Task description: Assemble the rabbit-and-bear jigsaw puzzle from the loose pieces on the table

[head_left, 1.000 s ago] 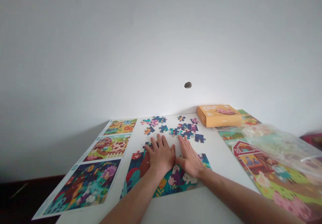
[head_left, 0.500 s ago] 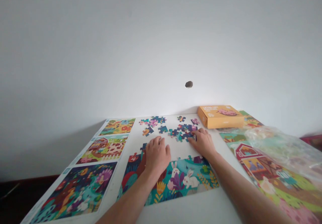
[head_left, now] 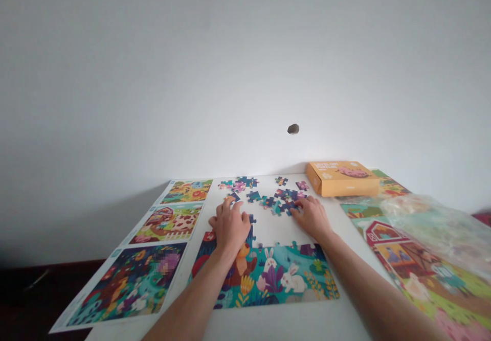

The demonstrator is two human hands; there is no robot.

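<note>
My left hand [head_left: 230,226] reaches over the upper left of a partly joined jigsaw puzzle [head_left: 276,274] showing white rabbits and a squirrel. Its fingers are spread, with the tips at a dark blue and orange puzzle piece [head_left: 233,197]; whether they touch it I cannot tell. My right hand [head_left: 313,218] rests at the right of the loose pieces, thumb and forefinger apart, their tips beside a dark blue piece [head_left: 288,207]. Several loose pieces [head_left: 286,194] lie behind the joined part, some overlapping. A teal piece [head_left: 253,196] lies between the hands.
A yellow puzzle box [head_left: 343,180] stands at the back right against the wall. On the left lies a reference sheet [head_left: 126,285] with three pictures. A farm picture [head_left: 418,274] and a clear plastic bag [head_left: 433,223] cover the right side.
My left hand has moved forward, off the joined puzzle's squirrel and up to the orange and blue piece. My right hand stays by the same pieces. The view has shifted slightly.
</note>
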